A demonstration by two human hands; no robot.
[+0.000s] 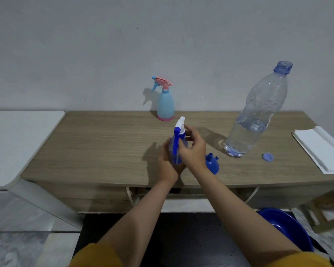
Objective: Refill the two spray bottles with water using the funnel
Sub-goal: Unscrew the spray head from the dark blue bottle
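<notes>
A small blue spray bottle [176, 145] with a white and blue trigger head stands near the middle of the wooden table [104, 143]. My left hand [167, 161] wraps its body from below. My right hand [193, 146] grips the collar of its spray head. A light blue spray bottle [165, 104] with a pink head stands at the back by the wall. The blue funnel [212, 163] lies upside down just right of my right wrist. A large clear water bottle [256, 116], open and partly full, stands to the right, its blue cap [268, 157] lying beside it.
A stack of white paper or cloth [322, 149] rests at the table's right edge. A white surface [17, 143] adjoins the table on the left. On the floor at lower right lies a blue basin [289, 230], with a wooden frame [324, 212] beyond it.
</notes>
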